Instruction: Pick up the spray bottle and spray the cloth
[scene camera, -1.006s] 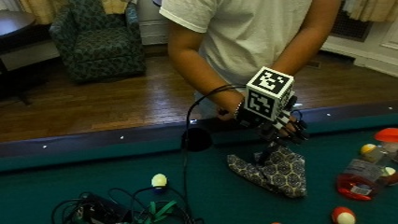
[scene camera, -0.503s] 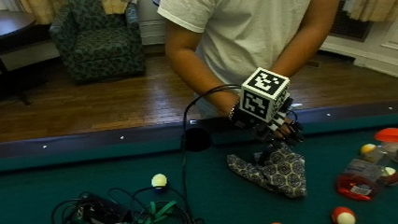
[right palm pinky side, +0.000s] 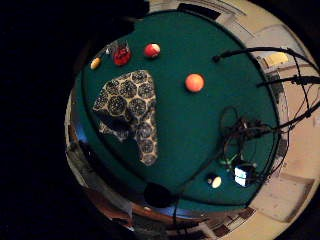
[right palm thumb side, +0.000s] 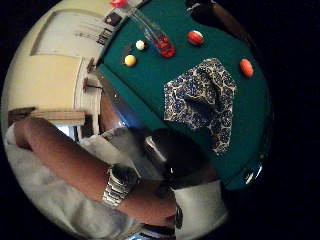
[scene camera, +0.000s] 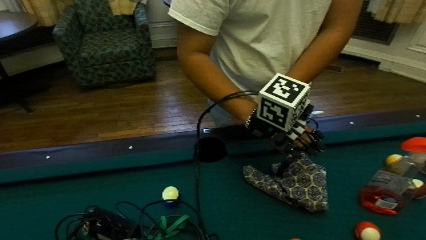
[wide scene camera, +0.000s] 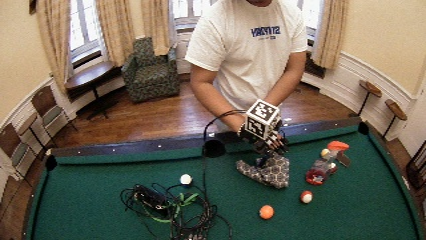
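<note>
The patterned cloth (scene camera: 293, 182) lies crumpled on the green felt near the table's near rail, also seen in the wide view (wide scene camera: 269, 172) and both palm views (right palm pinky side: 131, 107) (right palm thumb side: 205, 100). My gloved right hand (scene camera: 299, 140) hovers just above its upper edge, fingers loosely curled, with nothing seen in them. The bare hand, with a wristwatch (right palm thumb side: 119, 184), is at the glove's wrist. The spray bottle (scene camera: 389, 187) with red liquid and a red cap lies on the felt to the right of the cloth, apart from the hand (wide scene camera: 323, 167).
A red-and-white ball (scene camera: 367, 231) and an orange ball (wide scene camera: 266, 212) lie in front of the cloth. More balls (scene camera: 394, 160) sit beside the bottle. A pale ball (scene camera: 170, 193) and a tangle of cables (wide scene camera: 166, 202) lie to the left. A side pocket (scene camera: 211, 149) opens in the rail.
The gloved hand has barely drifted above the cloth. The cloth, bottle and balls lie where they were.
</note>
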